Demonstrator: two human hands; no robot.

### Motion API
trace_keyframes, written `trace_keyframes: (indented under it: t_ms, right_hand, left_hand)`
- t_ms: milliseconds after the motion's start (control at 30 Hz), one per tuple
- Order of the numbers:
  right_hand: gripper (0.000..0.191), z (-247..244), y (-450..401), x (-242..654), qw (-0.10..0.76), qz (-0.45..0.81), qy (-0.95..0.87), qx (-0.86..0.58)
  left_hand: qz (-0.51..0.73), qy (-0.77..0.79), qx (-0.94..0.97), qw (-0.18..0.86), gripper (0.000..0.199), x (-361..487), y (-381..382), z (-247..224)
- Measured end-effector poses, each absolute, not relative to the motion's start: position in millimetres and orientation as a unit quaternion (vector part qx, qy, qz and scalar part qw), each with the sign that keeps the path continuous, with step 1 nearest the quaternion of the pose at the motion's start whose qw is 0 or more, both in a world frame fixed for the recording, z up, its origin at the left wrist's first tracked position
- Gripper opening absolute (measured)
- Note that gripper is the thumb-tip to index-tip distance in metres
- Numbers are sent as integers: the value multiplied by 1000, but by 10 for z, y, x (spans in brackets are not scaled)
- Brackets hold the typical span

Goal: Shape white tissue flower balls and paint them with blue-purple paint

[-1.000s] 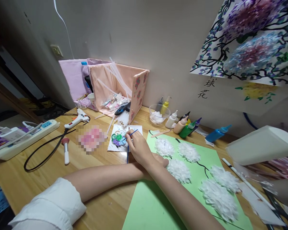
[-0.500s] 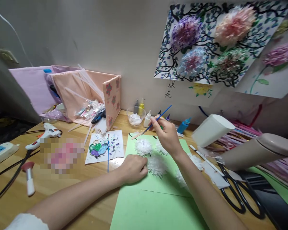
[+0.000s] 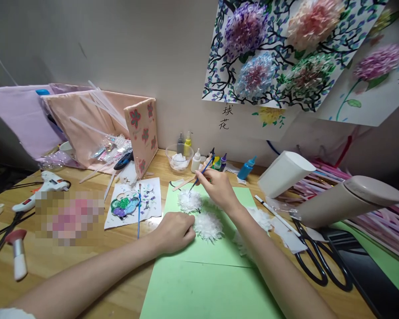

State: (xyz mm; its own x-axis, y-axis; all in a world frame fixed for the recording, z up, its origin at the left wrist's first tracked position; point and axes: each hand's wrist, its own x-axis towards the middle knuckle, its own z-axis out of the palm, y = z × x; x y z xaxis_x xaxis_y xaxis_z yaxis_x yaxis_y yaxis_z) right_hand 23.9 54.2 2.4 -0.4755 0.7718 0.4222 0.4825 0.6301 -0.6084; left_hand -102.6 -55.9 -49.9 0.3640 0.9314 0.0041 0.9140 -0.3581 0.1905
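My right hand pinches a thin blue paintbrush, its tip down at the upper left white fluffy flower. Curled closed, my left hand rests at the left edge of the green sheet, beside a larger white flower; whether its fingers hold anything is hidden. More white flowers lie on the sheet, partly behind my right arm. A flat wooden stick lies near the sheet's top edge.
A paint palette and a second brush lie on stained paper at the left. Paint bottles and a clear bowl stand along the wall. Black scissors, a tumbler and a glue gun flank the work.
My right hand has lowered the blue brush from above the wooden stick to the upper left white flower. The whole view has shifted, so things appear further left. My left hand stays by the larger flower.
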Motion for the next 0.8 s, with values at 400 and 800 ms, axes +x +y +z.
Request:
trace_keyframes:
  t_ms: [400, 800]
  right_hand:
    - [38, 11, 563, 248, 332, 186, -843, -380]
    - [37, 43, 561, 261, 328, 204, -837, -388]
  left_hand:
    - [70, 561, 821, 81, 12, -1032, -572, -515]
    - [64, 564, 819, 80, 13, -1025, -565, -513]
